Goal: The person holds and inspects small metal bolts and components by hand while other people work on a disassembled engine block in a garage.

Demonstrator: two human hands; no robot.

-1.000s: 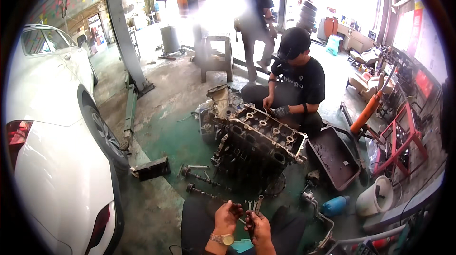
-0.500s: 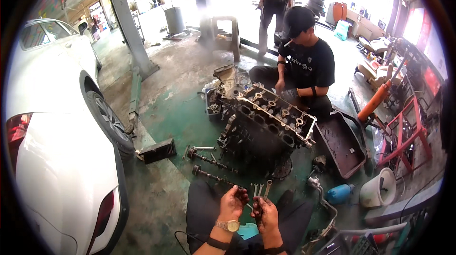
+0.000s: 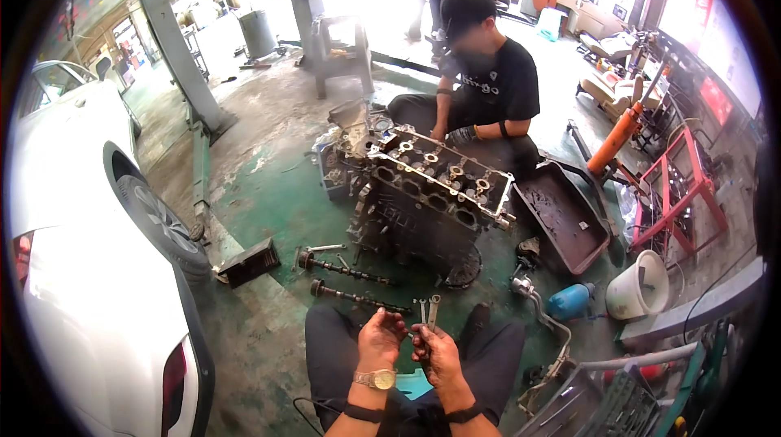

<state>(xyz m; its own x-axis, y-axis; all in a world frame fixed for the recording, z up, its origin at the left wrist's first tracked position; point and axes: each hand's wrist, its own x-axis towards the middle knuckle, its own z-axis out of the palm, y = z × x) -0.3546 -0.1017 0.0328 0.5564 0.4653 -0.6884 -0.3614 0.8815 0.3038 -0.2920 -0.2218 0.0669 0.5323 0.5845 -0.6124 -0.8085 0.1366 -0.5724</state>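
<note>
The wrenches are in the right hand, poking up out of the top of its fingers. That hand is closed around them. I can see what look like three wrench heads, one bigger and two small. The left hand is just beside, on the left of the wrenches. Its fingers are bent and partly curled in, and I cannot tell if it has hold of anything. There is one gold watch on the left wrist, and there are two dark bands, one on each arm. One blue-green thing is down between the arms.

Past the hands, on the green floor, is one big engine. To its left and nearer are two bumpy rods, lying side by side, and one silver wrench lies near them. Right of the engine is one black tray. Nearer on the right are one blue bottle and one white bucket. One other person sits behind the engine, and one more stands far back. One white car is on the left.
</note>
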